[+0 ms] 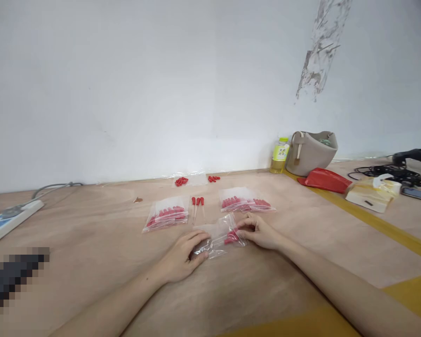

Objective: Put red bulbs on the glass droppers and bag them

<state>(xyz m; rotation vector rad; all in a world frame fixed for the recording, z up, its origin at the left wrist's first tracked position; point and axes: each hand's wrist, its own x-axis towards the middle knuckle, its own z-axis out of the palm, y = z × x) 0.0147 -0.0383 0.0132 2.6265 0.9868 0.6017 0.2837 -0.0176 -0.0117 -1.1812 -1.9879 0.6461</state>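
the left hand presses the near end of a clear plastic bag flat to the table, likely to steady it; the right hand pinches the bag's other end where red-handled pieces sit. just beyond the bag lie three loose red-handled tools, with filled bags on either side.

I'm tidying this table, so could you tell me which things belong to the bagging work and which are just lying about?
In use: left hand, right hand, clear bag, filled bags, three loose droppers, red caps.

Lying about: drink bottle, grey bag, power strip, cables.
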